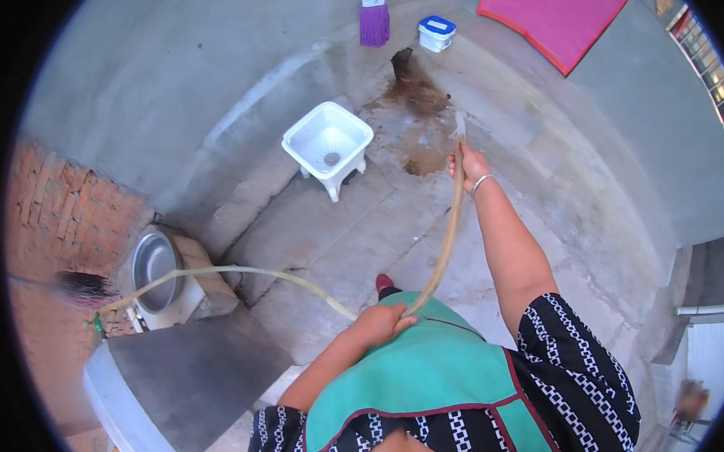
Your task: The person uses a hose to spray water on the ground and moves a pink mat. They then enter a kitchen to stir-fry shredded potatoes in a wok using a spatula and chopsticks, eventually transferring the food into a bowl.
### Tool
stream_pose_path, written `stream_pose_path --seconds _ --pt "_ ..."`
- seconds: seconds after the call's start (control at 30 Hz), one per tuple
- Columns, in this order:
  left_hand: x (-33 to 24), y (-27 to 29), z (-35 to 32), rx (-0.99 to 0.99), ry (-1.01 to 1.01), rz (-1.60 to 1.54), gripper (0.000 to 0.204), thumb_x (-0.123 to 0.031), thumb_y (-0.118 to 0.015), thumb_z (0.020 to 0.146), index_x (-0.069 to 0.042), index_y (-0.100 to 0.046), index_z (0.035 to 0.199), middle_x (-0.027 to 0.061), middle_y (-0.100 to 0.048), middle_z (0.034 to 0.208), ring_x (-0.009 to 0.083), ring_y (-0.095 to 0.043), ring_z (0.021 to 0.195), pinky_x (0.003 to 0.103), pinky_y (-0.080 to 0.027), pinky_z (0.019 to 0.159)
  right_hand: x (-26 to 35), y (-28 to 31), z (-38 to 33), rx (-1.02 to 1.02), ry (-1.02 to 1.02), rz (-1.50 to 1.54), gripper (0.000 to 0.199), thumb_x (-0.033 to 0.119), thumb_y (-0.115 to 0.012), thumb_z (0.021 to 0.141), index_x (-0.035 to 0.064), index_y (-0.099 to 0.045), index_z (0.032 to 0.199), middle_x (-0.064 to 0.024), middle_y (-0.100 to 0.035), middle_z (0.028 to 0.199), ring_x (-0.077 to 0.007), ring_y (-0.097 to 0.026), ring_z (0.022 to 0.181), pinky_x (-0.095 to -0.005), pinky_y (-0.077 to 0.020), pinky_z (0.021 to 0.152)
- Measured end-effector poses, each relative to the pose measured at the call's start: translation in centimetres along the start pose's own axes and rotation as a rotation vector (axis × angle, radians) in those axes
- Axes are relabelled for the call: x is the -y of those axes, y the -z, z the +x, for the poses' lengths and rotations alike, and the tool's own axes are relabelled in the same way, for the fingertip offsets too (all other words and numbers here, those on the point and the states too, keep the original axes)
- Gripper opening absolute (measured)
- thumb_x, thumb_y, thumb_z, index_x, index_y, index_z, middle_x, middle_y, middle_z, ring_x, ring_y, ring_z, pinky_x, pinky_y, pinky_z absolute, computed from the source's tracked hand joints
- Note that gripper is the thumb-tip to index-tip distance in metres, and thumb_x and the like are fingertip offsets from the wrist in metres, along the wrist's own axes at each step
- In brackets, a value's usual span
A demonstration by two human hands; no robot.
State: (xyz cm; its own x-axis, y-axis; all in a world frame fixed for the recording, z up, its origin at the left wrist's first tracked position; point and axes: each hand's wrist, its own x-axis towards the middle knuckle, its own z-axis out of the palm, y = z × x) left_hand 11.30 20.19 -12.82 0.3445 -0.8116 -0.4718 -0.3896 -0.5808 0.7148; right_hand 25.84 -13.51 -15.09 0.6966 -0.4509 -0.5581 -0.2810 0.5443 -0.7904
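Observation:
A long pale yellowish hose (446, 238) runs from the left wall across the concrete floor to me. My left hand (380, 322) grips it near my waist, over a green apron. My right hand (469, 166), with a silver bracelet on the wrist, is stretched forward and grips the hose near its end. The hose tip (459, 125) points toward a wet brown patch (418, 94) on the floor. A white square basin (328, 143) on short legs stands left of that hand.
A purple mop head (374, 20) and a white tub with a blue lid (436, 33) stand by the far wall. A pink cloth (558, 7) hangs at the upper right. A metal bowl (154, 267) and a grey slab (187, 379) sit at the left by a brick wall.

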Motion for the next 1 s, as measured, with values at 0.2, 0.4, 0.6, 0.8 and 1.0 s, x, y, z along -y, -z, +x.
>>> stream_pose_path --seconds 0.2,0.4,0.6,0.8,1.0 --pt "-4.7 -9.0 -1.5 -0.036 -0.096 -0.151 0.037 -0.041 -0.043 0.088 -0.004 -0.051 0.09 0.02 -0.058 0.079 0.0383 -0.055 0.075 0.044 -0.043 0.065 -2.1 7.8 -6.0 -0.003 -0.094 -0.305 0.04 0.039 -0.037 0.091 0.0028 -0.05 0.08 -0.0038 -0.046 0.057 -0.0139 -0.042 0.043 -0.0283 -0.0389 0.042" --pt "-11.4 -14.3 -0.3 -0.134 -0.081 -0.213 0.037 -0.039 -0.044 0.088 -0.002 -0.049 0.088 0.0214 -0.056 0.074 0.0399 -0.054 0.072 0.045 -0.041 0.064 -5.9 15.6 -11.7 0.166 -0.159 -0.441 0.037 0.038 -0.038 0.091 0.0049 -0.048 0.077 -0.0027 -0.042 0.054 -0.013 -0.039 0.041 -0.0269 -0.0354 0.041" --pt "-17.2 -21.9 3.9 -0.164 0.002 -0.146 0.033 -0.036 -0.044 0.088 -0.004 -0.051 0.094 0.0211 -0.056 0.076 0.0387 -0.054 0.075 0.043 -0.042 0.066 -9.3 24.8 -15.8 0.284 -0.262 -0.352 0.035 0.036 -0.037 0.092 0.0052 -0.049 0.079 -0.0029 -0.044 0.058 -0.0121 -0.041 0.045 -0.0256 -0.0362 0.042" --pt "-23.0 -26.6 7.9 -0.222 0.07 0.002 0.03 -0.034 -0.045 0.087 -0.005 -0.052 0.086 0.0182 -0.056 0.069 0.0384 -0.054 0.069 0.045 -0.042 0.063 -8.6 34.0 -15.4 0.088 -0.278 -0.09 0.035 0.034 -0.036 0.092 0.0051 -0.05 0.079 -0.0018 -0.044 0.062 -0.011 -0.041 0.048 -0.024 -0.0365 0.043" --pt "-26.0 -28.3 9.7 -0.2 0.057 -0.007 0.031 -0.036 -0.046 0.086 -0.006 -0.053 0.085 0.0169 -0.057 0.071 0.0366 -0.054 0.069 0.043 -0.043 0.062 -6.8 37.9 -15.1 0.096 -0.205 -0.035 0.033 0.031 -0.037 0.092 0.0045 -0.05 0.077 -0.0018 -0.044 0.059 -0.0113 -0.041 0.047 -0.0243 -0.037 0.042"
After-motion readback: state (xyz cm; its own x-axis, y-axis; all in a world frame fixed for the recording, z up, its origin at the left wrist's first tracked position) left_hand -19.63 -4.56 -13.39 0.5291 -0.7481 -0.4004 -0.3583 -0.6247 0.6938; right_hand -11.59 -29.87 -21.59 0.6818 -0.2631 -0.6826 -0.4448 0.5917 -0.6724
